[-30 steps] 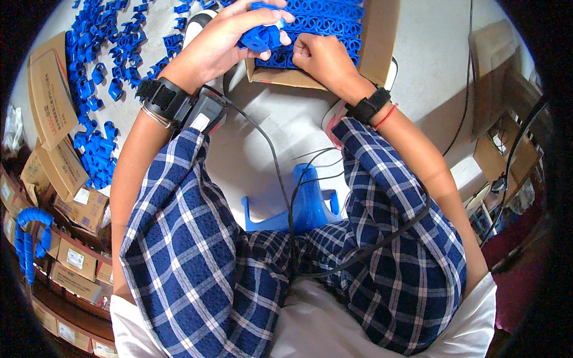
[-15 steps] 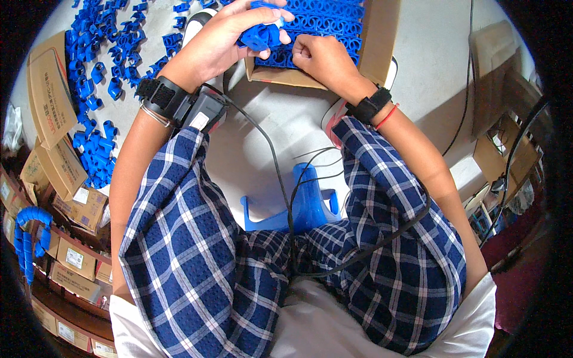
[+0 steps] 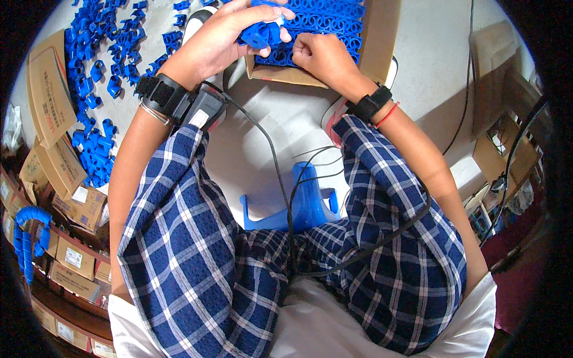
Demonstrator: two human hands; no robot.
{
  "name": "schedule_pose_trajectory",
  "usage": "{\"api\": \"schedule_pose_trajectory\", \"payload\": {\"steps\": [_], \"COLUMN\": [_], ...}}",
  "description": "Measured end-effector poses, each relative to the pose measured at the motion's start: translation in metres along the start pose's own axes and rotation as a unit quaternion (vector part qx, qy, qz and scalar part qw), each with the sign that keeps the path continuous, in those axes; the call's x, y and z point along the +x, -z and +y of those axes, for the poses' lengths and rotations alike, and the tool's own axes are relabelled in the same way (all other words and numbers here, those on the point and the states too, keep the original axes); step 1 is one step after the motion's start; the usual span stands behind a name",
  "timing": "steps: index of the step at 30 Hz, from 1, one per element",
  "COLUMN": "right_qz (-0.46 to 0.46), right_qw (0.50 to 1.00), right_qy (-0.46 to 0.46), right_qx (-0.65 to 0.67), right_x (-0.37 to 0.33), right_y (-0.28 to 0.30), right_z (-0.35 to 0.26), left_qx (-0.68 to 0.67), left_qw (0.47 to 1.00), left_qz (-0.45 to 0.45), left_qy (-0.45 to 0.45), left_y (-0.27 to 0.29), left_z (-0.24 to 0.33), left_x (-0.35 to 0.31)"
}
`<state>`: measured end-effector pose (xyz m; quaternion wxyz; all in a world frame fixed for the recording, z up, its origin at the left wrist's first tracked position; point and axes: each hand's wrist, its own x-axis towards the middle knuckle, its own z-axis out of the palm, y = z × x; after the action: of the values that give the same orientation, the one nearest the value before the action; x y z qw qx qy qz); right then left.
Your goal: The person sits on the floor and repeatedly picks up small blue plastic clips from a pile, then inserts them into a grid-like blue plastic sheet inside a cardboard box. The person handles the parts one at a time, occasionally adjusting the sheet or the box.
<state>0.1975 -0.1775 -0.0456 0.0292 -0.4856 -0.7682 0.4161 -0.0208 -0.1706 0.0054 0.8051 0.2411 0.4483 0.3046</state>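
Note:
My left hand (image 3: 230,33) is closed around one or more blue plastic pipe fittings (image 3: 260,36), held above the left side of an open cardboard box (image 3: 286,76). Packed in rows inside that box are many blue fittings (image 3: 325,25) with ring-shaped ends. Over the box's near right part, my right hand (image 3: 325,56) is curled with its fingers down by the rows. Whatever its fingertips hold or press is hidden from view. The top of my left hand runs out of the picture.
Loose blue fittings (image 3: 113,86) lie scattered on the grey floor at the left, beside cardboard flaps (image 3: 51,89). A blue stool (image 3: 307,206) is between my legs. A black cable (image 3: 268,143) hangs from my left wrist. Cartons (image 3: 74,256) stand at lower left.

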Motion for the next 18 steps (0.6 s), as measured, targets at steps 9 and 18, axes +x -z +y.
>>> {"api": "schedule_pose_trajectory", "payload": {"steps": [9, 18], "right_qz": [-0.002, -0.016], "right_qw": [1.0, 1.0], "right_qy": [0.004, -0.011], "right_qx": [0.0, -0.004], "right_x": [-0.0001, 0.0], "right_y": [0.0014, 0.0032], "right_z": [0.0011, 0.0011], "left_qx": [-0.002, -0.001], "left_qw": [1.0, 1.0], "left_qz": [-0.005, -0.011], "left_qy": [-0.003, -0.003], "left_y": [0.0015, 0.0024], "left_z": [-0.0014, -0.0016], "left_x": [0.0003, 0.0018]}}
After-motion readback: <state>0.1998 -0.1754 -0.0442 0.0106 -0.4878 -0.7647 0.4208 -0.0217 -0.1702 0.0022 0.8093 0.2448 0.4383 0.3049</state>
